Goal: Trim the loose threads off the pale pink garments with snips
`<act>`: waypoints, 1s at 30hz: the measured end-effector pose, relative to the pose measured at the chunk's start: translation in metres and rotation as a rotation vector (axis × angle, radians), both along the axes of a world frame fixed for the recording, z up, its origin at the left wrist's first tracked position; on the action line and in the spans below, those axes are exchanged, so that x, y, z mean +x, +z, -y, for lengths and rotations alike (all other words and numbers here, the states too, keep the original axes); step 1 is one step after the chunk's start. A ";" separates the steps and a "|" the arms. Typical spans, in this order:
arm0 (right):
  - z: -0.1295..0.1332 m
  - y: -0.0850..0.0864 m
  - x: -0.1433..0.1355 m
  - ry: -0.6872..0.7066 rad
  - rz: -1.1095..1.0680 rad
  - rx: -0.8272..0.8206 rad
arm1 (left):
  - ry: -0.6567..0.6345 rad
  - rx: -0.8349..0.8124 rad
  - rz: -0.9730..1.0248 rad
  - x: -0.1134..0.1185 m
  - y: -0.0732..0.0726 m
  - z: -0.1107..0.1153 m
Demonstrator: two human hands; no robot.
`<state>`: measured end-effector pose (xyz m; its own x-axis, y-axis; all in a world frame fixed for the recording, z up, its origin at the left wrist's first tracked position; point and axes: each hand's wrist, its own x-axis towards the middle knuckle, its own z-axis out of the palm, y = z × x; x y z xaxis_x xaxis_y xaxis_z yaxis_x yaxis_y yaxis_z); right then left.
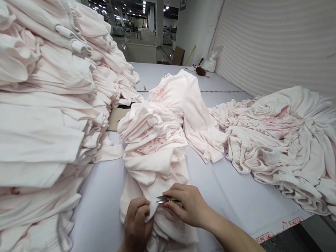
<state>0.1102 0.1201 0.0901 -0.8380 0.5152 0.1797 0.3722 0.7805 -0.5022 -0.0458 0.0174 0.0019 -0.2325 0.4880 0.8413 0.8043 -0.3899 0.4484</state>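
A pale pink garment (pixel 153 167) lies bunched down the middle of the table, its far part spread out with a reddish print. My left hand (pixel 137 220) is closed on the near part of this cloth, pinching a fold. Just right of it, my right hand (pixel 189 205) grips a small pair of thread snips (pixel 163 199) with some green on them. The blades point left toward the pinched fold and look slightly parted. Whether they touch the cloth I cannot tell.
A tall pile of pale pink garments (pixel 34 123) rises on the left. Another heap of garments (pixel 289 139) lies at the right. A brown tangled bundle (pixel 200 70) and a plastic bag (pixel 210 62) sit at the table's far end. The table's edge (pixel 291 222) runs along the near right.
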 end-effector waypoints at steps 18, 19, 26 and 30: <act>-0.005 0.000 -0.006 0.015 -0.001 -0.082 | 0.018 -0.036 0.003 0.000 0.003 0.001; -0.006 0.001 -0.007 0.035 -0.002 -0.092 | 0.018 -0.037 0.001 0.000 0.002 0.001; -0.007 0.000 -0.011 0.045 -0.003 -0.023 | -0.004 -0.055 0.009 -0.001 -0.002 0.002; -0.006 -0.001 -0.010 0.008 -0.015 -0.030 | -0.001 -0.050 0.022 -0.001 -0.002 0.002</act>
<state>0.1005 0.1258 0.0895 -0.8394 0.5137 0.1772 0.3581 0.7681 -0.5308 -0.0466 0.0153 0.0003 -0.2502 0.5293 0.8107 0.7934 -0.3678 0.4850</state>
